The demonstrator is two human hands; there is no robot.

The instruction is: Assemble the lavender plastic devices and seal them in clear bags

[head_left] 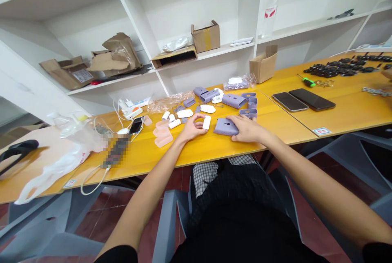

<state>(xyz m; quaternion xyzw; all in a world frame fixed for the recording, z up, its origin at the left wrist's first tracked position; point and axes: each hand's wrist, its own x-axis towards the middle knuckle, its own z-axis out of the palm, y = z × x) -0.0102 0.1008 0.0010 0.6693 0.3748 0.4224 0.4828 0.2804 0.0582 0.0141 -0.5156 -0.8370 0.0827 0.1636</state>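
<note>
My left hand [194, 127] pinches a small white plastic block [206, 123] by its ends, just above the table's front part. To its right, my right hand [245, 128] grips a purple plastic case [225, 127] with a dark slot in its face. A narrow gap separates the block from the case. Behind the hands lie more purple cases [234, 100], open purple caps [248, 113] and white oval pieces [208, 109]. Left of my left hand are small white cylinders [174, 123] and translucent pink covers [162, 132].
Two dark phones [311, 99] lie at the right, near a green screwdriver [308, 82] and a pile of black parts [333, 68]. Cables, a power strip [133, 112] and a white plastic bag [55, 171] occupy the left. A cardboard box [263, 65] stands behind, by the shelves.
</note>
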